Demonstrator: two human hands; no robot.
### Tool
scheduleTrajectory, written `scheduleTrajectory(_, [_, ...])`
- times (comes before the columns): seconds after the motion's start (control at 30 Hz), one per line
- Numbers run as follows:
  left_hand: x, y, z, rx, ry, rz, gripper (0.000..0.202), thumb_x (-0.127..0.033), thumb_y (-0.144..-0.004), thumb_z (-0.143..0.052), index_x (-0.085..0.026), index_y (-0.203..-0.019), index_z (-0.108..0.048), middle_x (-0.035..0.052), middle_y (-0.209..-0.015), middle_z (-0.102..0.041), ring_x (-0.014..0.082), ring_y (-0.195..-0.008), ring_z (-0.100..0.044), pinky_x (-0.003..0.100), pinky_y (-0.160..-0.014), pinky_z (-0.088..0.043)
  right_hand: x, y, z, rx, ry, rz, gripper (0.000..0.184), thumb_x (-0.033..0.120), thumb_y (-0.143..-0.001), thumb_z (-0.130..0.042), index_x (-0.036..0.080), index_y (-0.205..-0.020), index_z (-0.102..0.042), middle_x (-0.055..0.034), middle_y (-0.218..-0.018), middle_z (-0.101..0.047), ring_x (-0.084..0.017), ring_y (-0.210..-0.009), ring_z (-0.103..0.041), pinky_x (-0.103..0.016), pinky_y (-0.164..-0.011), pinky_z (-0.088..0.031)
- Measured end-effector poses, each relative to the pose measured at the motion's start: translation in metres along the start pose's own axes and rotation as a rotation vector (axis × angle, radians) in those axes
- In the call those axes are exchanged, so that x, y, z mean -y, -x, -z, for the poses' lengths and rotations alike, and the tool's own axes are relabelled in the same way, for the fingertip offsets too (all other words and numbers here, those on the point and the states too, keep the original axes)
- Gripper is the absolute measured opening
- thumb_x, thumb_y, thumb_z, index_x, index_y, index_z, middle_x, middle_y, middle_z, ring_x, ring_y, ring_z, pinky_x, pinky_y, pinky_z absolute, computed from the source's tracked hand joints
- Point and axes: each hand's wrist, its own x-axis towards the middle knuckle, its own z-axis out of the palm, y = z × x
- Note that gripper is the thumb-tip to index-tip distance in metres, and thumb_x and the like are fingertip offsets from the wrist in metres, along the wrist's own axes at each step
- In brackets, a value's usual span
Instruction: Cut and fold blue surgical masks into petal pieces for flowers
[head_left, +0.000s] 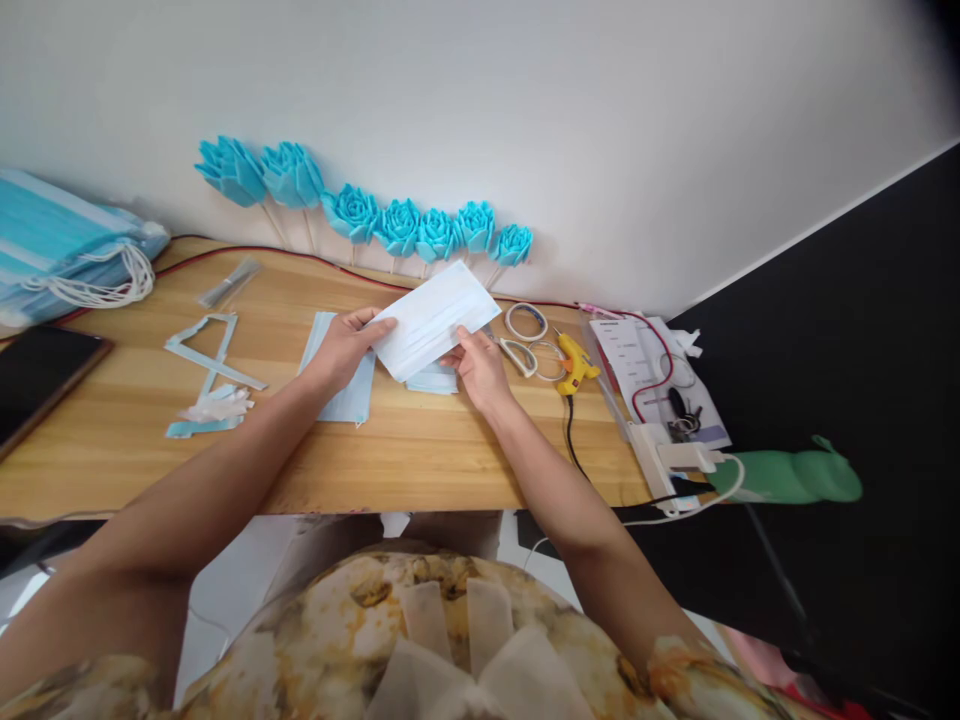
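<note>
A pale blue-white face mask sheet (431,325) is held above the table between my two hands, tilted up to the right. My left hand (346,348) pinches its left edge, thumb on top. At its lower right side, my right hand (478,368) grips it with the thumb over the face. No ear loops show on the sheet. Under my left hand lies a flat light blue mask (349,395) on the wood. A small stack of blue pieces (433,378) sits beneath the held sheet, partly hidden by it.
Several blue flowers on sticks (401,228) stand along the wall. A mask pile (67,250) and phone (45,380) are at left, near cut strips (214,355). Scissors (519,357), a tape roll (526,322), a yellow glue gun (576,364) and a power strip (660,465) are at right.
</note>
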Motion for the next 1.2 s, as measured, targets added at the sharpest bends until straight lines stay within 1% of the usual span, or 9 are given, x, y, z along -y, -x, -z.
scheduleTrajectory(0.13, [-0.001, 0.002, -0.001, 0.055, -0.038, -0.037, 0.038, -0.048, -0.068, -0.085, -0.015, -0.078, -0.071, -0.0004, -0.072, -0.062, 0.0107, -0.066, -0.050, 0.023, -0.063, -0.039, -0.004, 0.001, -0.001, -0.003, 0.080, 0.009, 0.042, 0.052, -0.061, -0.090, 0.020, -0.082, -0.071, -0.0003, -0.080, -0.074, -0.016, -0.071, -0.065, -0.028, -0.057, -0.054])
scheduleTrajectory(0.37, [-0.012, 0.008, -0.002, 0.169, -0.022, -0.015, 0.050, -0.064, -0.074, -0.077, -0.015, -0.069, -0.066, -0.0006, -0.065, -0.057, 0.0112, -0.061, -0.047, 0.024, -0.058, -0.035, -0.005, 0.001, -0.001, -0.062, 0.140, 0.040, 0.041, 0.048, -0.059, -0.090, 0.019, -0.080, -0.070, -0.0004, -0.076, -0.074, -0.015, -0.068, -0.063, -0.027, -0.054, -0.051])
scheduleTrajectory(0.57, [-0.022, 0.009, 0.004, 0.328, -0.454, -0.057, 0.041, -0.053, -0.068, -0.082, -0.015, -0.082, -0.077, -0.0004, -0.075, -0.067, 0.0162, -0.071, -0.056, 0.026, -0.067, -0.041, -0.006, 0.002, -0.002, -0.066, 0.118, 0.056, 0.039, 0.047, -0.058, -0.091, 0.019, -0.074, -0.070, 0.0008, -0.071, -0.072, -0.014, -0.064, -0.061, -0.026, -0.053, -0.051])
scheduleTrajectory(0.73, [-0.019, 0.006, 0.007, 0.280, -0.619, -0.123, 0.034, -0.048, -0.076, -0.074, -0.015, -0.080, -0.076, -0.0021, -0.062, -0.061, 0.0169, -0.064, -0.055, 0.026, -0.059, -0.037, -0.005, -0.002, 0.002, -0.093, 0.121, 0.074, 0.038, 0.049, -0.060, -0.089, 0.018, -0.073, -0.070, 0.0008, -0.071, -0.071, -0.012, -0.062, -0.060, -0.026, -0.055, -0.051])
scheduleTrajectory(0.9, [-0.021, 0.005, 0.009, 0.248, -0.564, -0.126, 0.037, -0.049, -0.074, -0.076, -0.014, -0.085, -0.077, 0.0021, -0.078, -0.072, 0.0210, -0.075, -0.062, 0.028, -0.066, -0.045, 0.010, -0.009, 0.010, -0.129, 0.025, 0.150, 0.038, 0.050, -0.064, -0.087, 0.021, -0.083, -0.072, 0.0024, -0.076, -0.070, -0.010, -0.062, -0.058, -0.023, -0.054, -0.049])
scheduleTrajectory(0.97, [-0.024, 0.007, 0.008, 0.227, -0.526, -0.108, 0.041, -0.052, -0.074, -0.076, -0.014, -0.088, -0.077, 0.0046, -0.086, -0.075, 0.0227, -0.080, -0.065, 0.029, -0.070, -0.048, 0.014, -0.009, 0.012, -0.085, -0.002, 0.142, 0.039, 0.054, -0.065, -0.086, 0.023, -0.084, -0.071, 0.0026, -0.078, -0.070, -0.011, -0.067, -0.060, -0.022, -0.054, -0.050])
scheduleTrajectory(1.07, [-0.026, 0.010, 0.005, 0.192, -0.447, -0.072, 0.046, -0.056, -0.071, -0.079, -0.014, -0.090, -0.078, 0.0065, -0.092, -0.077, 0.0237, -0.085, -0.066, 0.030, -0.075, -0.051, 0.013, -0.006, 0.011, 0.073, 0.020, 0.088, 0.044, 0.060, -0.066, -0.085, 0.025, -0.089, -0.073, 0.0023, -0.082, -0.070, -0.012, -0.072, -0.063, -0.023, -0.055, -0.052])
scheduleTrajectory(1.13, [-0.026, 0.011, 0.003, 0.211, -0.411, -0.056, 0.049, -0.058, -0.069, -0.080, -0.013, -0.089, -0.078, 0.0064, -0.092, -0.077, 0.0229, -0.084, -0.066, 0.031, -0.076, -0.051, 0.009, -0.003, 0.009, 0.143, 0.094, 0.075, 0.045, 0.060, -0.066, -0.086, 0.025, -0.091, -0.074, 0.0024, -0.082, -0.071, -0.013, -0.070, -0.063, -0.024, -0.056, -0.053])
scheduleTrajectory(1.2, [-0.024, 0.011, 0.001, 0.256, -0.395, -0.049, 0.050, -0.059, -0.069, -0.080, -0.013, -0.087, -0.078, 0.0054, -0.089, -0.076, 0.0214, -0.082, -0.065, 0.030, -0.075, -0.050, 0.003, 0.000, 0.007, 0.141, 0.196, 0.095, 0.041, 0.057, -0.064, -0.088, 0.023, -0.082, -0.075, 0.0029, -0.073, -0.070, -0.012, -0.062, -0.061, -0.025, -0.056, -0.051])
